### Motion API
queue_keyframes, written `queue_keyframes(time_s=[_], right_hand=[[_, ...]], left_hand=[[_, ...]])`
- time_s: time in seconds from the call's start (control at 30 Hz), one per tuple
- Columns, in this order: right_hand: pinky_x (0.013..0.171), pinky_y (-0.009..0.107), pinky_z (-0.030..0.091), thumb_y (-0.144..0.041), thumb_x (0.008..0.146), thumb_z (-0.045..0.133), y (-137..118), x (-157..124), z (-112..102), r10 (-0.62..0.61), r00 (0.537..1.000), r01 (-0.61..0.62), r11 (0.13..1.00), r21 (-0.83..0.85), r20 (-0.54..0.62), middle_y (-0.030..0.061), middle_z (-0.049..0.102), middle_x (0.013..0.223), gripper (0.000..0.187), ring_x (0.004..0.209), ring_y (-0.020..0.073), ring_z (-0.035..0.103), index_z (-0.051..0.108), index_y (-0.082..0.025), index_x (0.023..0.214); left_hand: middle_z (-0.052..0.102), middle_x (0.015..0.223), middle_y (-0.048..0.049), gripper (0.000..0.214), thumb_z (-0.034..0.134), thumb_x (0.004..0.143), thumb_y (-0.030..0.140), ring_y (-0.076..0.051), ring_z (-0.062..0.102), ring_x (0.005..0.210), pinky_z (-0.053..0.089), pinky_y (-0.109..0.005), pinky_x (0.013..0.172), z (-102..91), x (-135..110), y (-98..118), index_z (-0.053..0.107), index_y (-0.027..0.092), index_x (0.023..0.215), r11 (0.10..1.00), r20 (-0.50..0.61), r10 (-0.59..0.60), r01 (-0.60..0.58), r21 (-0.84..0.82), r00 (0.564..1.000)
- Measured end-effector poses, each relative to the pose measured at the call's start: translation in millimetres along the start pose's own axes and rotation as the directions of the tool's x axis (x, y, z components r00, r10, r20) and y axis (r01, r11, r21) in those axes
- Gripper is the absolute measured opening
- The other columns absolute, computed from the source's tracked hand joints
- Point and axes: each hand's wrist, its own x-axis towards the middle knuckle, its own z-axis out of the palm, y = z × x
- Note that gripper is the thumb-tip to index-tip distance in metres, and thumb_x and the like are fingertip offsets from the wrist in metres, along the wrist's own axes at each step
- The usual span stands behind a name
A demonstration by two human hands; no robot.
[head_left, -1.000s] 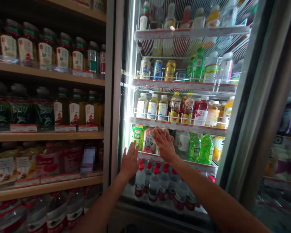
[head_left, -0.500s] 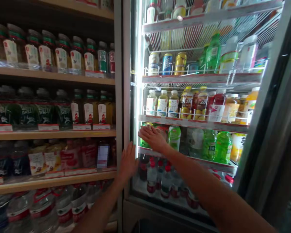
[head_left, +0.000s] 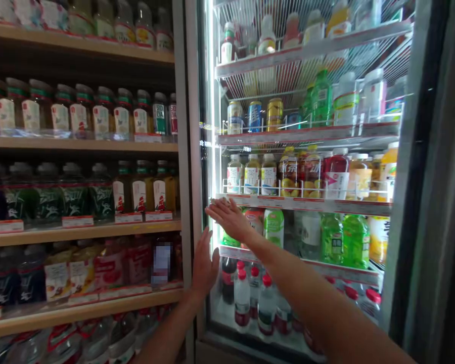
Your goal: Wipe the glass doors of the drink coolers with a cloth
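Note:
My right hand (head_left: 229, 220) reaches left across the front of a lit drinks fridge, fingers stretched out and palm down. It is in front of the fridge's bright left edge, just below a shelf rail (head_left: 307, 203), and partly covers a green pack behind it. My left hand (head_left: 205, 265) is raised beside the grey frame (head_left: 191, 167) at the fridge's left side, fingers up and thumb apart. Neither hand holds anything. Whether either one touches the glass or the frame, I cannot tell. A green-labelled bottle (head_left: 273, 226) stands right of my right hand.
Wooden shelves (head_left: 79, 232) with rows of bottles stand on the left. Inside the fridge are cans (head_left: 255, 117), tea bottles (head_left: 269, 174), green bottles (head_left: 355, 240) and red-capped bottles (head_left: 266, 306) at the bottom. A dark upright edge (head_left: 411, 177) bounds the fridge on the right.
The view has tilted up, so shelves sit lower in the picture. My right hand has shifted left toward the fridge's lit edge. My left hand's thumb and fingers show more clearly apart.

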Motion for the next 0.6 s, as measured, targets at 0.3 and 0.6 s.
queue_keyframes(time_s=[0.3, 0.6], right_hand=[[0.113, 0.046, 0.017, -0.025, 0.089, 0.039, 42, -40, -35, 0.058, 0.997, -0.059, 0.998, -0.02, -0.055, 0.0078, 0.037, 0.144, 0.05, 0.136, 0.0195, 0.026, 0.033, -0.016, 0.138], [0.11, 0.055, 0.01, -0.031, 0.089, 0.039, 147, -164, -132, 0.372, 0.871, -0.463, 0.839, -0.285, -0.321, 0.0134, 0.022, 0.15, 0.055, 0.138, 0.0263, 0.019, 0.026, -0.019, 0.14]], left_hand=[[0.025, 0.148, -0.0104, 0.046, 0.03, 0.093, 0.027, -0.021, 0.021, 0.138, 0.025, -0.044, 0.112, 67.9, 63, 85, 0.025, 0.022, 0.139, 0.921, -0.207, -0.122, 0.033, -0.389, 0.971], [0.017, 0.148, -0.0175, 0.042, 0.038, 0.088, 0.022, -0.026, 0.011, 0.139, 0.021, -0.053, 0.11, 76.5, 115, 47, 0.033, 0.015, 0.13, 0.991, -0.375, -0.051, -0.001, -0.135, 0.926]])
